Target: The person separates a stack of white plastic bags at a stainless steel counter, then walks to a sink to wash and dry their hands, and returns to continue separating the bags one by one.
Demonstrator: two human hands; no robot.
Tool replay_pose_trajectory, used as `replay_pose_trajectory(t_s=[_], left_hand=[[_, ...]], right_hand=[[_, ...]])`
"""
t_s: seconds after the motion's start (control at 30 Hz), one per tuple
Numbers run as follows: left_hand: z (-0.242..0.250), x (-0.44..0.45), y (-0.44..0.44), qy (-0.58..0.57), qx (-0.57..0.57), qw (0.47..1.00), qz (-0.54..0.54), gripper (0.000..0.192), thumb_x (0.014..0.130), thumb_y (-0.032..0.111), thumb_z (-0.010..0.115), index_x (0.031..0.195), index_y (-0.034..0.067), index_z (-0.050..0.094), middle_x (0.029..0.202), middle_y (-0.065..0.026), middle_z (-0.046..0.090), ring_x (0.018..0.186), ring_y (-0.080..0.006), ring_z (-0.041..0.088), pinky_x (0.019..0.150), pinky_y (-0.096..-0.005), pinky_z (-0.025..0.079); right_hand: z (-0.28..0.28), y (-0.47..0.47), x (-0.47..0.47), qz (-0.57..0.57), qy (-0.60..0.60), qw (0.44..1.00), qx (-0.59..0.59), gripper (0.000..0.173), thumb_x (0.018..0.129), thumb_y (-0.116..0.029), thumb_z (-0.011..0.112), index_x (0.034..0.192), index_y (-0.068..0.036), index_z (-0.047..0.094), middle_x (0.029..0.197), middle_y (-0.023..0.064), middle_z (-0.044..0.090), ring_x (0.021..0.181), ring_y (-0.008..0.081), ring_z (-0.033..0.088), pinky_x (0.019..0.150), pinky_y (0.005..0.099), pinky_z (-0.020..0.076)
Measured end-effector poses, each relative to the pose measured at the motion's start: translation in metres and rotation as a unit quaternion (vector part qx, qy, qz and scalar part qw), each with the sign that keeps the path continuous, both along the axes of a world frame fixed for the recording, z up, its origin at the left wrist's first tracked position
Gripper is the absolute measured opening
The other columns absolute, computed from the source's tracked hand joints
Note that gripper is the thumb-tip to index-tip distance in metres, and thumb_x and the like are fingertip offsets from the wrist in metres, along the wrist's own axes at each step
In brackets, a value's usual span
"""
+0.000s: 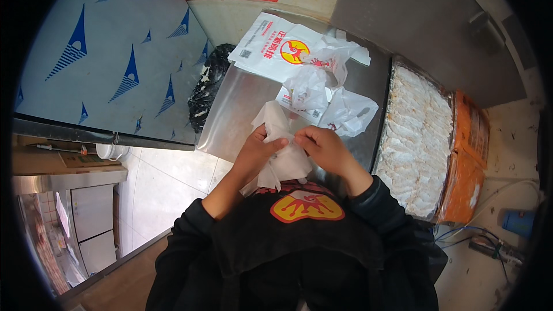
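Close in front of my apron, my left hand [258, 151] grips a thin whitish bag or cloth [290, 162] between thumb and fingers. My right hand [322, 147] pinches the right edge of the same crumpled piece. Beyond both hands, flat white printed plastic bags [259, 47] lie on a metal counter [242, 95]. Several crumpled white plastic bags [350, 112] rest on and beside them, just past my right hand. What the whitish piece may contain is hidden.
A tray of white, floury material [417, 142] stands right of the counter, beside an orange wrapped package [468, 160]. A black plastic bag [209, 86] lies at the counter's left, next to a panel with blue designs [108, 52]. A white bucket [111, 151] stands lower left.
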State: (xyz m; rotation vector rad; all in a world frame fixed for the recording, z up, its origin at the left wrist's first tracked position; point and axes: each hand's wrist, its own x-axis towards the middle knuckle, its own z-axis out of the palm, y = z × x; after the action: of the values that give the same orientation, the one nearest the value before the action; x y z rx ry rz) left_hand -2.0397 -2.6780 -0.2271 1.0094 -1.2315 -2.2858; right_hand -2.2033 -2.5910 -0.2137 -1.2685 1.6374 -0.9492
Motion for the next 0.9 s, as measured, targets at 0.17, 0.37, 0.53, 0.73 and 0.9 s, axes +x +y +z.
replay_pose_trajectory(t_s=[0.17,0.37,0.53,0.73,0.9], left_hand=[[0.006,0.003,-0.006,-0.051,-0.019,0.998,-0.017,0.04,0.077,0.008,0.069,0.113,0.001,0.053,0.102,-0.0063,0.061,0.09,-0.0139,0.06,0.078,-0.0271,0.049],[0.01,0.004,-0.011,-0.004,-0.033,0.999,-0.011,0.039,0.076,0.008,0.069,0.112,0.002,0.054,0.105,-0.0068,0.061,0.09,-0.0139,0.06,0.079,-0.0272,0.048],[0.007,0.001,-0.01,-0.015,-0.019,1.0,-0.017,0.041,0.075,0.007,0.07,0.113,0.003,0.053,0.106,-0.0062,0.061,0.093,-0.0141,0.059,0.083,-0.0283,0.046],[0.006,0.002,-0.012,-0.024,-0.019,0.998,-0.056,0.049,0.073,0.004,0.07,0.118,0.003,0.05,0.108,-0.0064,0.059,0.099,-0.0154,0.056,0.088,-0.0293,0.044],[0.006,0.0,-0.01,-0.016,-0.021,0.998,-0.051,0.049,0.073,0.003,0.068,0.118,0.004,0.05,0.107,-0.0061,0.059,0.097,-0.0155,0.057,0.087,-0.0288,0.044]], right_hand=[[-0.016,0.006,-0.02,-0.065,0.058,0.995,-0.057,0.01,0.086,-0.011,0.052,0.092,-0.003,0.054,0.075,0.0149,0.06,0.067,0.027,0.058,0.062,0.0325,0.0454],[-0.015,0.008,-0.072,-0.287,-0.036,0.956,-0.052,0.017,0.093,-0.016,0.043,0.093,-0.002,0.051,0.069,0.0045,0.056,0.055,0.0114,0.054,0.051,0.026,0.0448],[-0.019,0.013,-0.099,-0.365,0.055,0.927,-0.07,0.017,0.093,-0.016,0.045,0.093,-0.001,0.052,0.064,0.0037,0.054,0.053,0.0103,0.051,0.05,0.0252,0.045],[-0.002,0.012,-0.111,-0.437,-0.092,0.877,-0.178,0.018,0.094,-0.018,0.046,0.099,-0.003,0.053,0.075,0.0034,0.056,0.059,0.0103,0.052,0.053,0.024,0.046],[0.028,0.006,-0.083,-0.486,0.098,0.797,-0.345,0.012,0.092,-0.014,0.05,0.099,-0.005,0.053,0.08,0.0015,0.056,0.074,0.0094,0.054,0.062,0.0232,0.0462]])
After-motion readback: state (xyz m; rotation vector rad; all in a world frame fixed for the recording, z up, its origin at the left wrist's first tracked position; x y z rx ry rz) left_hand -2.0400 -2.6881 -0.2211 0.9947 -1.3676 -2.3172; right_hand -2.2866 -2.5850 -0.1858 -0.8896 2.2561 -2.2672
